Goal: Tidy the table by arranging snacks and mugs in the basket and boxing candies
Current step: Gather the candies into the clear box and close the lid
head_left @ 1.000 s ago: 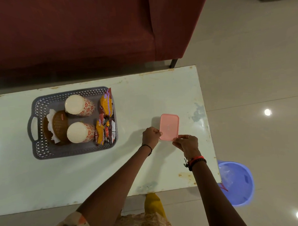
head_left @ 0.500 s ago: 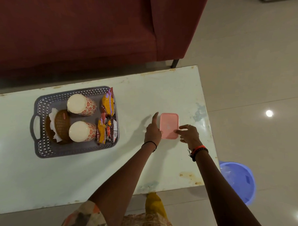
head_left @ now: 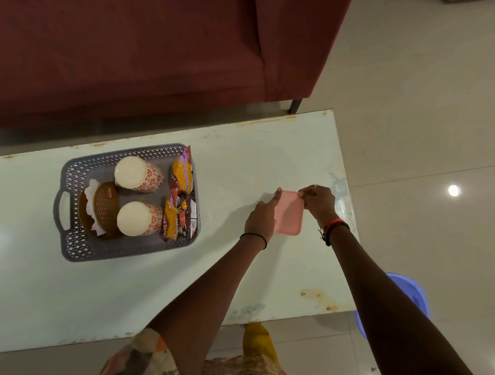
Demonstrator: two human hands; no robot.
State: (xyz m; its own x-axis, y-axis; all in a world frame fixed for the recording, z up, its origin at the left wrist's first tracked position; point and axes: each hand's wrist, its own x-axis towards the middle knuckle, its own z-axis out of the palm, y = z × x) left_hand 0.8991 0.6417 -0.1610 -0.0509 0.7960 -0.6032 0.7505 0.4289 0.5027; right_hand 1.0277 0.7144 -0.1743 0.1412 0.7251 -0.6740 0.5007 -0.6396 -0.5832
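Pink box [head_left: 289,216] flat on table [head_left: 239,148], well right of basket [head_left: 115,249], lid on. Long axis runs near-to-far, parallel to basket's short sides.
Left hand [head_left: 260,219] at box edge facing basket: index straight, tip at far corner, other fingers tucked, grip unclear.
Right hand [head_left: 319,201] at edge away from basket: curled fingers pinch far corner.
Likely sealing lid; both hands equally near.

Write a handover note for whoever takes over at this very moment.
Left hand: index finger straight along the pink box's left edge.
Right hand: fingers curled on its far right corner.
Box lies lidded on the table, right of the grey basket.
Done: mugs and snack packets are in the basket.
Left: probably check the box is fully closed; no candies in view.
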